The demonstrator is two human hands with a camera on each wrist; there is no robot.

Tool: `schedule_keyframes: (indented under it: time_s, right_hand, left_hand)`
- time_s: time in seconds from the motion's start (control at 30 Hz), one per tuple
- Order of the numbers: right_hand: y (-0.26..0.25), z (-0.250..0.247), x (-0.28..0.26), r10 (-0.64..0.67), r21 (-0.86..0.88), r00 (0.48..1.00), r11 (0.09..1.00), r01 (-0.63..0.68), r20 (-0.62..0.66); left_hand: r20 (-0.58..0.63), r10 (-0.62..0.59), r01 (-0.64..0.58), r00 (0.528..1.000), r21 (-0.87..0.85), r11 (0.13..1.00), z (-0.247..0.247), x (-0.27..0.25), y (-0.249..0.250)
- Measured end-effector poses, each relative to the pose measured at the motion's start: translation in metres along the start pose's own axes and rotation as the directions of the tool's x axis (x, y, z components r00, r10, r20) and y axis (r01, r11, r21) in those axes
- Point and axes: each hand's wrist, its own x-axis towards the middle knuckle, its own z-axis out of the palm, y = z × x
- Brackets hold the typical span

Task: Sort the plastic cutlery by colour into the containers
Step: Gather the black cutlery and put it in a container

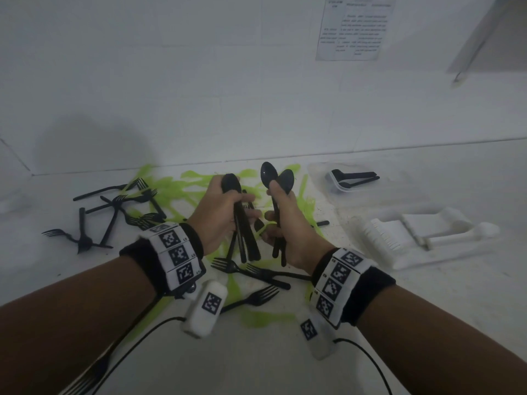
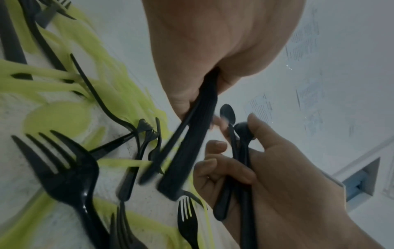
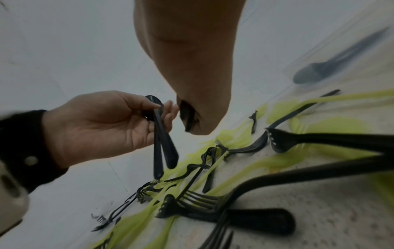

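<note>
My left hand grips a bundle of black spoons, bowls up and handles hanging down. Close beside it, my right hand grips two black spoons upright. In the left wrist view the bundle's handles run out of the left palm toward the right hand. The right wrist view shows the left hand with spoon handles dangling. Black forks and green cutlery lie scattered on the white table beneath both hands.
A clear container at the back right holds a few black spoons. Nearer on the right, a white tray holds white cutlery. More black forks lie just in front of my wrists. A printed sheet hangs on the wall.
</note>
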Motion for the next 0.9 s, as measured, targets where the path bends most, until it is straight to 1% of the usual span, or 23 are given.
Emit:
schedule_keyframes:
  time_s: [0.07,0.1,0.17,0.2,0.27,0.3,0.33,0.4,0.43,0.47,0.53,0.6,0.63,0.7,0.77,0.83,0.9]
  right_hand:
    - [0.000,0.001,-0.002,-0.077,-0.043,0.997,0.996,0.078,0.011]
    - [0.001,0.001,-0.003,-0.097,-0.018,0.995,0.995,0.098,0.037]
    - [0.001,0.003,-0.006,-0.103,0.028,0.990,0.995,0.101,0.092]
    - [0.001,0.005,-0.008,-0.099,0.029,0.988,0.995,0.096,0.121]
    - [0.000,0.009,-0.013,-0.090,-0.010,0.977,0.996,0.093,0.194]
    - [0.000,0.011,-0.016,-0.083,-0.041,0.969,0.995,0.095,0.231]
    - [0.000,0.012,-0.018,-0.072,-0.068,0.963,0.993,0.093,0.258]
    - [0.001,0.012,-0.018,-0.054,-0.094,0.957,0.992,0.084,0.286]
    - [0.001,0.011,-0.017,-0.055,-0.108,0.958,0.990,0.089,0.280]
    - [0.001,0.009,-0.014,-0.061,-0.122,0.967,0.988,0.094,0.247]
    - [0.002,0.003,-0.009,-0.078,-0.102,0.992,0.991,0.088,0.104]
    - [0.003,-0.004,-0.004,-0.118,-0.096,0.992,0.989,0.112,-0.051]
    - [0.004,-0.006,-0.003,-0.144,-0.139,0.985,0.982,0.131,-0.094]
    - [0.006,-0.006,-0.001,-0.194,-0.238,0.972,0.958,0.159,-0.131]
    - [0.007,-0.004,-0.001,-0.230,-0.281,0.963,0.942,0.185,-0.138]
    - [0.006,0.000,-0.003,-0.216,-0.291,0.969,0.941,0.172,-0.124]
    - [0.004,0.005,-0.007,-0.170,-0.251,0.982,0.957,0.144,-0.084]
  left_hand:
    - [-0.059,0.041,-0.039,0.997,0.041,0.998,-0.002,0.003,0.000]
    - [-0.086,0.051,-0.047,0.995,0.050,0.998,-0.002,0.006,-0.001]
    - [-0.128,0.052,-0.049,0.990,0.024,0.999,-0.002,0.009,-0.003]
    - [-0.131,0.039,-0.042,0.991,-0.023,0.999,-0.001,0.008,-0.002]
    - [-0.079,0.008,-0.016,0.997,-0.110,0.994,0.001,0.007,-0.001]
    - [-0.045,0.004,-0.009,0.999,-0.115,0.993,0.002,0.007,-0.002]
    - [-0.022,0.013,-0.015,1.000,-0.088,0.996,0.004,0.005,-0.002]
    - [-0.018,0.059,-0.059,0.998,-0.018,0.998,0.005,0.003,-0.002]
    - [-0.043,0.079,-0.080,0.996,-0.017,0.997,0.004,0.004,-0.003]
    - [-0.082,0.094,-0.097,0.992,-0.034,0.995,0.002,0.004,-0.002]
    - [-0.174,0.107,-0.119,0.979,-0.062,0.991,-0.007,0.009,-0.003]
    - [-0.198,0.101,-0.118,0.975,-0.072,0.990,-0.014,0.011,-0.003]
    - [-0.192,0.105,-0.118,0.976,-0.059,0.991,-0.016,0.011,-0.004]
    - [-0.180,0.131,-0.136,0.975,-0.020,0.990,-0.016,0.008,-0.005]
    - [-0.190,0.151,-0.156,0.970,-0.015,0.988,-0.013,0.006,-0.007]
    - [-0.206,0.157,-0.162,0.966,-0.008,0.987,-0.012,0.007,-0.009]
    - [-0.203,0.161,-0.163,0.966,0.005,0.987,-0.012,0.007,-0.010]
